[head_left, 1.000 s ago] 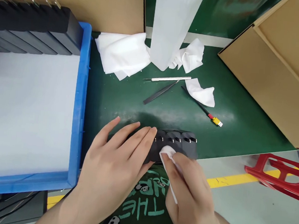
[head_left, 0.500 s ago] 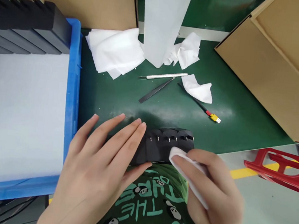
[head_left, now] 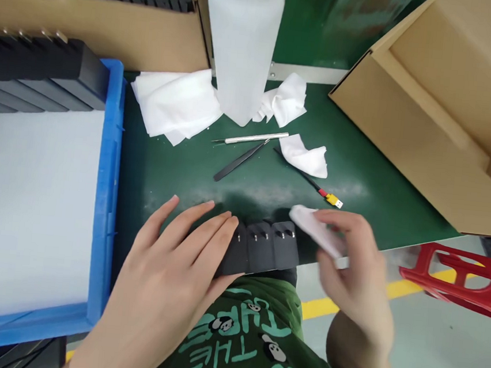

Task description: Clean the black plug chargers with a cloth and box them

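Several black plug adapters [head_left: 261, 256] with metal prongs stand in a row at the near edge of the green table. Over the left part of the row lies my left hand [head_left: 171, 275], fingers stretched and resting on the adapters, its thumb along their near side; the adapters beneath it are hidden. My right hand [head_left: 359, 270], somewhat blurred, is to the right of the row and apart from it. It pinches a folded white cloth [head_left: 317, 230] between thumb and fingers.
A blue tray [head_left: 106, 194] with more black adapters [head_left: 43, 72] is at left. Beyond the hands are white cloths [head_left: 177, 102], a white bottle [head_left: 243, 51], black tweezers [head_left: 239, 161], a white-handled pick [head_left: 254, 138] and a USB cable [head_left: 333, 200]. A cardboard box [head_left: 406, 141] and red stool [head_left: 457, 277] are at right.
My right hand has lifted the cloth off the adapters and moved it up and to the right. My left hand still rests on the row. The view has shifted, showing more of the bottle.
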